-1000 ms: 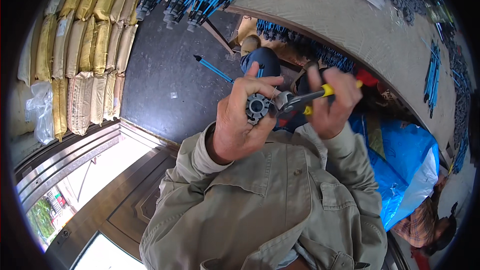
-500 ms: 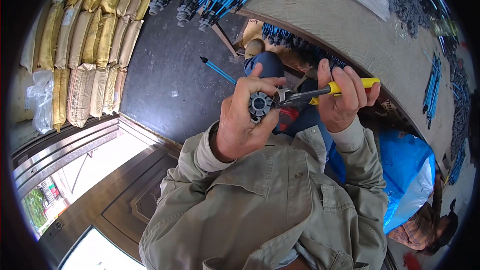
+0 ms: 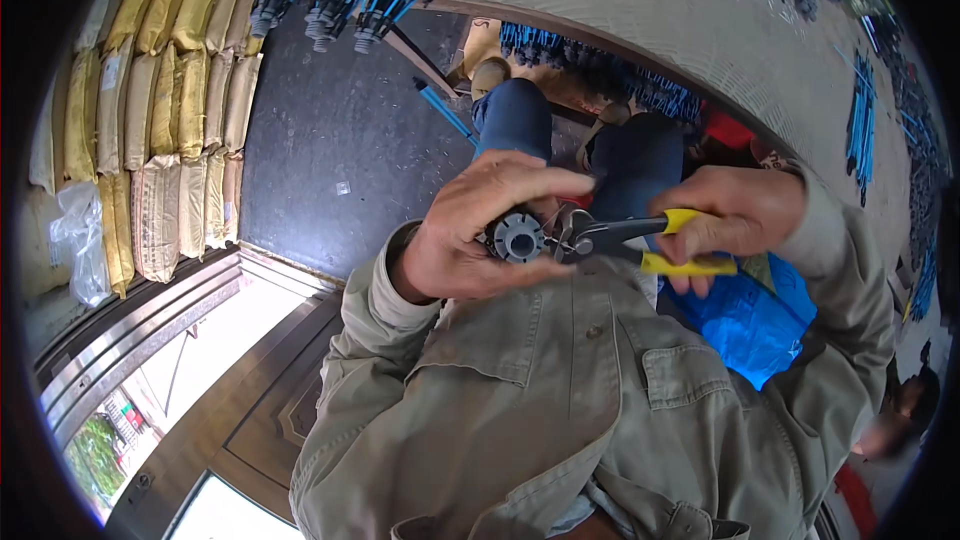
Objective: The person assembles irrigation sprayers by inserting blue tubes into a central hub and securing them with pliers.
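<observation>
My left hand (image 3: 480, 225) is wrapped round a dark grey, slotted round end piece (image 3: 520, 237), seen end-on with a hole in its middle. Blue rods (image 3: 447, 112) with a dark tip show beyond that hand, apparently part of the same bundle. My right hand (image 3: 735, 220) grips pliers (image 3: 620, 228) by their yellow handles, which stand apart. The metal jaws touch or nearly touch the right side of the grey piece, between my left thumb and fingers. What the jaws hold is too small to make out.
Bundles of blue rods with grey ends (image 3: 345, 0) lie at the far edge of the worktable (image 3: 640, 0). Stacked yellow-brown sacks (image 3: 160, 110) line the left wall. A blue plastic bag (image 3: 750, 325) is beside my right forearm. Another person (image 3: 895, 420) is at the far right.
My right hand has turned over, its forearm swinging out to the right, and the pliers' handles are wider apart. My left hand still holds the grey piece. The whole view has shifted slightly.
</observation>
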`<action>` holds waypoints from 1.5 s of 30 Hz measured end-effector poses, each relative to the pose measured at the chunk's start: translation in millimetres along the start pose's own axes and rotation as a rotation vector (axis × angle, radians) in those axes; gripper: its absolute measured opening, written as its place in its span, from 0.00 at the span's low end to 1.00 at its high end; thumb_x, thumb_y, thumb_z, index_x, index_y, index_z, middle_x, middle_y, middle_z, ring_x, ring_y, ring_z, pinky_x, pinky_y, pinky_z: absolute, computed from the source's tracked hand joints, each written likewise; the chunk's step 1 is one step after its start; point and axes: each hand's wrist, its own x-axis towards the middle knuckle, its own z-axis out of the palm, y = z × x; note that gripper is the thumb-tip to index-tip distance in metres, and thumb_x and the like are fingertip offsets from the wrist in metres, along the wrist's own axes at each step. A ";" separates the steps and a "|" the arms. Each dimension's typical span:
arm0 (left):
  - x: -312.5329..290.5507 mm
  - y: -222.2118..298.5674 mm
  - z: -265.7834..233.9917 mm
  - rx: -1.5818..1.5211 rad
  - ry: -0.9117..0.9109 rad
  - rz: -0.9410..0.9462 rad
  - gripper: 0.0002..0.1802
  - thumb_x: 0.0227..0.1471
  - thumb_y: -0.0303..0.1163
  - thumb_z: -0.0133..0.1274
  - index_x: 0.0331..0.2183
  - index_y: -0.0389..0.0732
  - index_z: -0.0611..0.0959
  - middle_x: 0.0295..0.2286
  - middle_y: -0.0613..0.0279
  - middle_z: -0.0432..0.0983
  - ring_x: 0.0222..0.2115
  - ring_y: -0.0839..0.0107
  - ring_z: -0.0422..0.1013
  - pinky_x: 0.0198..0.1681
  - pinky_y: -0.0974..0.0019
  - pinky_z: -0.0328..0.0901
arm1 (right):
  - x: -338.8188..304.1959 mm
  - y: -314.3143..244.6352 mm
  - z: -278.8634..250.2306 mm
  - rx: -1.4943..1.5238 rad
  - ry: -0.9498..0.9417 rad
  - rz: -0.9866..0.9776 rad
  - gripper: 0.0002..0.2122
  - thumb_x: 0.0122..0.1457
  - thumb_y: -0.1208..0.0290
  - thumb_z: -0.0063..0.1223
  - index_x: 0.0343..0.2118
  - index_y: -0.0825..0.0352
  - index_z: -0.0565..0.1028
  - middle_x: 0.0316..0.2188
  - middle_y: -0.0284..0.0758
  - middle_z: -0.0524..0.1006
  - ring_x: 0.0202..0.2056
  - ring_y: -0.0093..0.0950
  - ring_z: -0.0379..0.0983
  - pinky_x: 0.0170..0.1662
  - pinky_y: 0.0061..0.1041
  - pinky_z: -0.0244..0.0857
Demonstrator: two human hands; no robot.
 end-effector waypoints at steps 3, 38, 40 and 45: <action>8.0 -2.3 -10.9 -0.031 -0.101 0.046 0.30 0.25 0.38 0.69 0.34 0.36 0.79 0.28 0.61 0.76 0.28 0.72 0.71 0.45 0.57 0.59 | 0.8 -11.0 2.4 -0.069 0.122 0.004 0.21 0.47 0.65 0.61 0.40 0.70 0.65 0.32 0.41 0.73 0.29 0.34 0.73 0.28 0.27 0.68; 11.1 -5.5 16.9 -0.130 -0.026 0.023 0.32 0.26 0.42 0.68 0.38 0.43 0.78 0.30 0.71 0.75 0.29 0.76 0.70 0.42 0.68 0.52 | -27.3 -18.7 34.3 -0.248 0.322 0.108 0.25 0.40 0.78 0.54 0.47 0.66 0.70 0.38 0.42 0.70 0.32 0.36 0.71 0.32 0.33 0.67; 10.1 -3.5 16.8 -0.048 0.027 0.003 0.32 0.26 0.42 0.69 0.38 0.43 0.78 0.31 0.70 0.75 0.29 0.75 0.70 0.42 0.68 0.52 | -11.9 -11.7 41.7 -0.421 0.485 0.136 0.21 0.40 0.77 0.56 0.42 0.65 0.73 0.36 0.40 0.70 0.30 0.35 0.70 0.30 0.31 0.65; -7.6 4.3 -0.9 -0.018 0.114 -0.021 0.33 0.22 0.43 0.69 0.35 0.37 0.79 0.31 0.65 0.75 0.28 0.72 0.65 0.41 0.65 0.52 | 10.0 -19.8 43.6 -0.563 0.579 0.085 0.17 0.38 0.74 0.58 0.36 0.65 0.75 0.33 0.40 0.69 0.28 0.35 0.68 0.29 0.30 0.63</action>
